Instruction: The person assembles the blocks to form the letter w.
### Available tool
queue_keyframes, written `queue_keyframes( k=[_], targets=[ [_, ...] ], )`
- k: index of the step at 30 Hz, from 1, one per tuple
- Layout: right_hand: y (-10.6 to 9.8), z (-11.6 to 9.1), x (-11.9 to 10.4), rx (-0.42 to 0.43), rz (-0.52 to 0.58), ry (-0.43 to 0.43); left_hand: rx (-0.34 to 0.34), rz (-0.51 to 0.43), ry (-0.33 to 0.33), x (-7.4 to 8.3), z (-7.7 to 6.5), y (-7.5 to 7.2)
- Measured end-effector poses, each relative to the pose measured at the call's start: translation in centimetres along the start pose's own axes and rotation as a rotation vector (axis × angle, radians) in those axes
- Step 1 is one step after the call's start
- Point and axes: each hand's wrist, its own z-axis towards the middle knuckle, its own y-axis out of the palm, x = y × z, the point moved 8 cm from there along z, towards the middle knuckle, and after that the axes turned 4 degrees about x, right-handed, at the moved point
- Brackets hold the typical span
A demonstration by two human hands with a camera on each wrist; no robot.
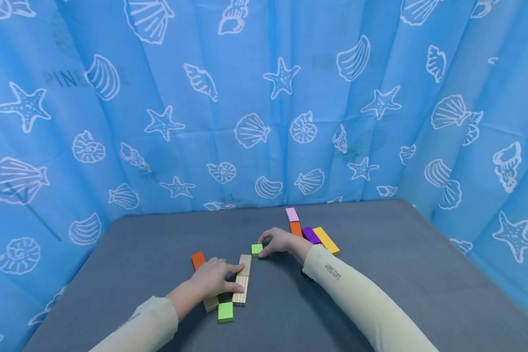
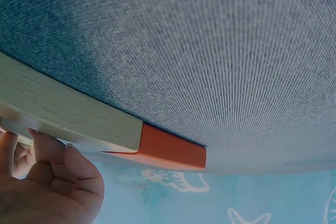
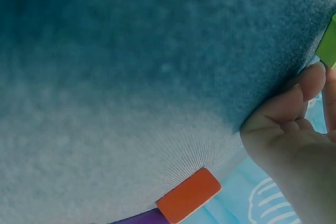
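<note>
My right hand (image 1: 278,241) pinches a light green block (image 1: 256,250) between thumb and fingers, just beyond a column of wooden blocks. In the right wrist view only part of that green block (image 3: 328,45) shows, at the fingertips. My left hand (image 1: 212,277) reaches over the blocks, its forefinger touching the far plain wooden block (image 1: 245,265) and its thumb on the near striped wooden block (image 1: 239,297). Under this hand runs another row, an orange block (image 1: 197,259) end to end with a pale wooden block (image 1: 211,304), partly hidden. A second green block (image 1: 225,312) lies nearest me.
Beyond my right wrist lie a pink block (image 1: 292,214), an orange block (image 1: 295,229), a purple block (image 1: 310,235) and a yellow block (image 1: 326,240). A grey cloth covers the table (image 1: 158,244). A blue curtain (image 1: 246,98) with shells and starfish hangs around its far sides.
</note>
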Motion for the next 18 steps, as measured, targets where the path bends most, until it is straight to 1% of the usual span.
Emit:
queue_keyframes(
  k=[9,13,18],
  targets=[
    [0.12,0.00,-0.16,-0.018,-0.007,-0.008,-0.003,-0.003,-0.002,0.00,-0.03,-0.06],
    [0.15,-0.13,-0.22,-0.021,-0.010,-0.013,-0.002,0.016,0.010,0.05,-0.01,-0.10],
    [0.14,-0.15,-0.11,-0.032,-0.005,0.002,-0.004,0.066,0.032,0.30,-0.12,-0.11]
  ],
)
